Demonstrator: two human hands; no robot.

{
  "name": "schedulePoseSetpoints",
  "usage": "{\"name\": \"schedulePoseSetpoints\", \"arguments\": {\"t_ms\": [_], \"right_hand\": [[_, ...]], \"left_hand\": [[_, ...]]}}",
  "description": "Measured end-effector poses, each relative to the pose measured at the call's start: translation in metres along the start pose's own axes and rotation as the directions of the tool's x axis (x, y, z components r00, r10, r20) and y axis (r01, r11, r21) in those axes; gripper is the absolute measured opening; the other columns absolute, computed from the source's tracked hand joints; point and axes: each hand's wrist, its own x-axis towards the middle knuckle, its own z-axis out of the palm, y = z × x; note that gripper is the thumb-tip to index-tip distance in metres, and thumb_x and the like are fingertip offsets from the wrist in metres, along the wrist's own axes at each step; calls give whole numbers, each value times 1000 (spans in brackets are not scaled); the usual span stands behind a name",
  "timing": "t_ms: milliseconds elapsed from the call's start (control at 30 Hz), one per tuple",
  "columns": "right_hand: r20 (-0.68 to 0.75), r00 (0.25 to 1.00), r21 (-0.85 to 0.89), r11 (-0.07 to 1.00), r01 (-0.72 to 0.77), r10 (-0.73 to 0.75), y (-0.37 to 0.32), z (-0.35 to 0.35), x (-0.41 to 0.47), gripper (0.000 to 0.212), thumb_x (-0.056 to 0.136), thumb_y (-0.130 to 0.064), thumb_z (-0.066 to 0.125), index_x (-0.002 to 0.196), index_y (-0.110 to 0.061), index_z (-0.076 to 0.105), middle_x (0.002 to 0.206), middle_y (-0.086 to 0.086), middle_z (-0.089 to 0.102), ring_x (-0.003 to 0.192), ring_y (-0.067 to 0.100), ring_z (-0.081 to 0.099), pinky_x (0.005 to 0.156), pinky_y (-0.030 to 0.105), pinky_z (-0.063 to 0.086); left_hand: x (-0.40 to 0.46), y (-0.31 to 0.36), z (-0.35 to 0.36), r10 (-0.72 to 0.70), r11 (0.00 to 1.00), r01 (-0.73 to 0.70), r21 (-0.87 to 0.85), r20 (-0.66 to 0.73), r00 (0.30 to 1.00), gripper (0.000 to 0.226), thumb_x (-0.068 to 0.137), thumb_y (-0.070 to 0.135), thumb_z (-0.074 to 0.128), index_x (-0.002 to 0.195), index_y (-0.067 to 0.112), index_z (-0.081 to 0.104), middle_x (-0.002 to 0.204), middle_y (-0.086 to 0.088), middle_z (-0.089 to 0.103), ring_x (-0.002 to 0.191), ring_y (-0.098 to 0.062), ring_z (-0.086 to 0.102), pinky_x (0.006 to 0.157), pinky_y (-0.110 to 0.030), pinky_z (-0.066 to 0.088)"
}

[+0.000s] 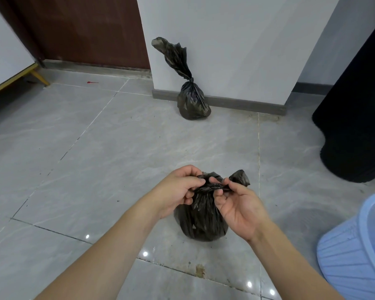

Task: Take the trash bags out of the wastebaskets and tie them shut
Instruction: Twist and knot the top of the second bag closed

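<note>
A small black trash bag (201,221) sits on the grey tiled floor just in front of me. Its neck is gathered and twisted between my hands. My left hand (178,191) pinches the twisted neck from the left. From the right, my right hand (236,204) pinches the same neck with thumb and fingers, and a loose end of the bag sticks up behind it. A second black trash bag (192,100) stands knotted against the white wall, its long tail pointing up. A light blue wastebasket (355,252) stands at the lower right.
A large black object (355,118) fills the right edge. A dark brown door (85,29) lies at the back left, beside a white panel with wooden legs (9,61). A small red item (92,82) lies on the floor near the door.
</note>
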Motion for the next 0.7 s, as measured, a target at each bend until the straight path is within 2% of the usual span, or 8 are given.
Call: {"name": "schedulePoseSetpoints", "arguments": {"t_ms": [67,133,200,300,400,500,567,700], "right_hand": [[5,1000,24,1000,-20,20,-2,1,1,12,85,-13,44,83,-6,53,84,18,63,61,21,52,52,25,48],[15,1000,77,997,-23,22,-2,4,2,20,76,-14,43,86,-3,55,83,19,60,65,23,55,57,26,51],[-3,1000,82,997,-10,10,-2,5,3,22,79,-9,41,92,1,57,83,19,62,67,23,56,55,25,54],[-86,994,-32,997,64,-67,1,7,7,20,99,-3,35,96,1,55,77,16,64,58,18,55,47,21,51],[-132,975,-178,971,157,-182,2,8,10,9,100,-1,41,100,-5,49,70,14,63,48,15,53,41,20,46],[-173,965,-273,951,145,-197,-2,9,14,4,98,-2,48,97,-6,49,68,10,58,43,10,49,36,18,40],[-146,974,-301,946,122,-173,-5,11,15,6,97,-1,49,94,-2,54,69,8,55,44,8,47,36,17,37],[-49,983,-379,914,147,-178,-8,15,13,30,87,13,37,93,5,65,69,11,60,51,11,45,42,18,37]], "left_hand": [[-1,2,2,52,989,-48,137,-25,998,18,94,6,55,80,17,58,59,3,40,47,-9,35,52,-27,30],[-1,3,2,114,963,-106,250,-21,993,19,95,7,53,81,18,58,60,3,43,46,-7,38,51,-26,30],[-1,1,-1,198,911,-195,364,29,980,16,94,13,52,83,23,58,69,1,51,53,-6,43,54,-23,34],[-1,-8,-6,302,780,-308,545,104,948,15,94,22,50,87,33,57,76,13,58,69,-6,50,69,-27,41],[-5,-13,-9,403,623,-405,669,170,899,18,100,18,48,94,34,54,77,25,56,73,3,51,70,-18,41],[-5,-18,-10,491,402,-491,773,270,828,18,99,23,44,103,39,49,93,22,55,90,-5,53,83,-29,46],[-3,-23,-10,511,286,-500,818,310,801,19,98,23,43,107,40,48,98,16,55,92,-12,52,84,-35,47],[-4,-25,-11,569,165,-494,854,326,755,21,97,19,44,111,34,51,104,13,54,92,-14,50,78,-29,43]]}}
